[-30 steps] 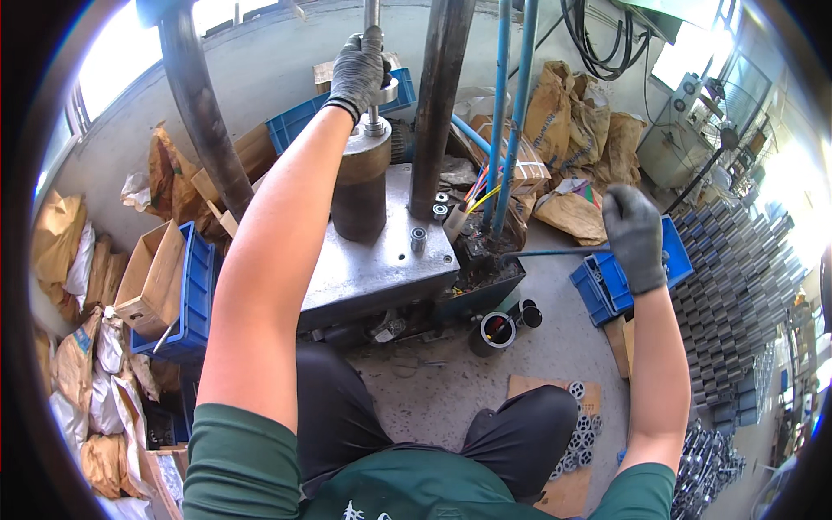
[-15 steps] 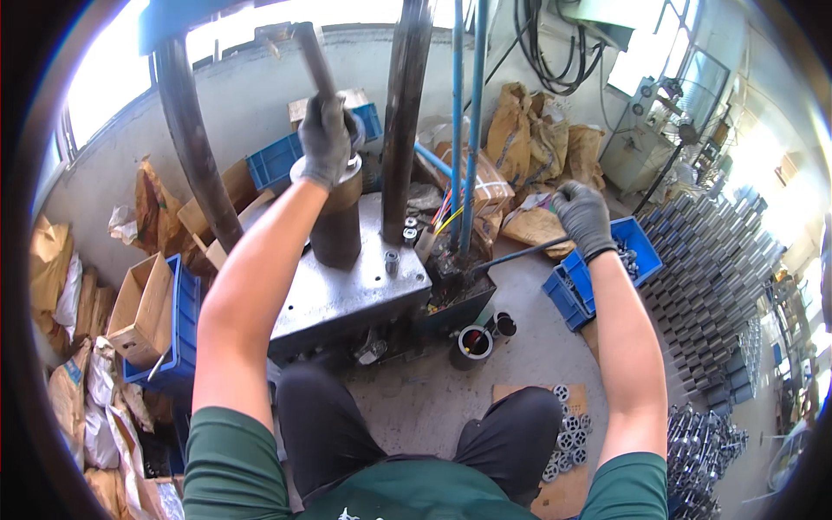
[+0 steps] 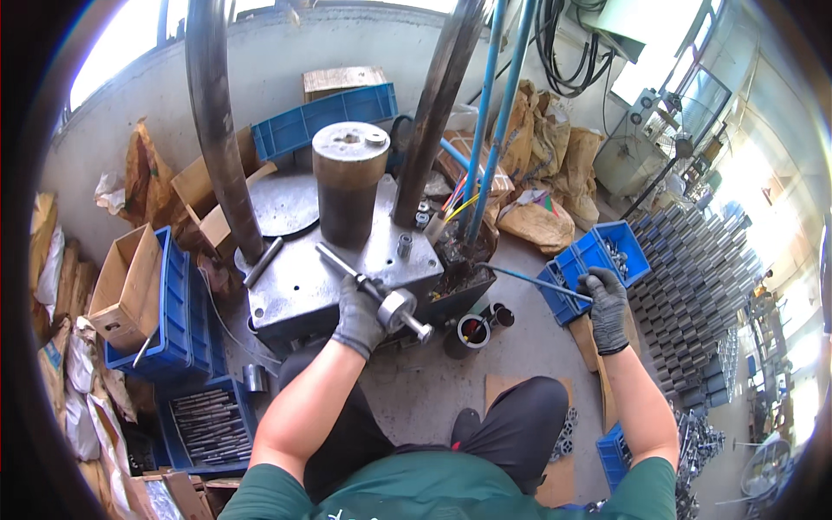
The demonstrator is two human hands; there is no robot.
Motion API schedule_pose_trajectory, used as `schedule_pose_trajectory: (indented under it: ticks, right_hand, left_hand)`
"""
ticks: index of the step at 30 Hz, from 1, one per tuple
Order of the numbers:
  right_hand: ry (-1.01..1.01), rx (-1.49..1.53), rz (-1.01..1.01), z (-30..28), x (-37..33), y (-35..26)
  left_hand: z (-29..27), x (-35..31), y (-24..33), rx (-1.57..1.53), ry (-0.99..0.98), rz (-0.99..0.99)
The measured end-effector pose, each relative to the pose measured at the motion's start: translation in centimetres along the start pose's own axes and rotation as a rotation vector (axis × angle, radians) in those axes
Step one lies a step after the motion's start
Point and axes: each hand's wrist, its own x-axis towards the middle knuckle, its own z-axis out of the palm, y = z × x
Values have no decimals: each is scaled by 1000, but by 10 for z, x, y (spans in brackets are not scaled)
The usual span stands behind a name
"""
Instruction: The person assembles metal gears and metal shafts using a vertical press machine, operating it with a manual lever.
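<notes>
The left hand (image 3: 360,316) wraps its fingers round the collared shaft (image 3: 398,308) near the front of the worktop (image 3: 312,296); the right hand (image 3: 606,308) grips the rod (image 3: 537,282). Holding close to the collar should aid balance.

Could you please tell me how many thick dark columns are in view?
2: the left column and the right column, on either side of the cylinder. Others may be hidden.

We are seeing white marks (image 3: 336,516) on the front of the green shirt (image 3: 425,482), cut by the lower edge of the view, but we are not managing to read any word or number there.
</notes>
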Motion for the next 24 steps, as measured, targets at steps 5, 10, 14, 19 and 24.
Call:
schedule_pose_trajectory:
  ticks: [5, 10, 14, 19, 24]
  right_hand:
    - [147, 71, -185, 58, -50, 9]
    - [109, -376, -81, 80, -106, 90]
    - [101, 605, 455, 158, -149, 138]
    - [-373, 431, 826, 196, -158, 92]
    - [-455, 633, 943, 201, -172, 86]
  left_hand:
    - [16, 9, 16, 108, 47, -97]
    - [36, -14, 7, 258, 11, -79]
    - [1, -8, 1, 357, -120, -113]
    - [-28, -17, -34, 354, 85, -43]
    - [-33, -36, -82, 609, -12, -140]
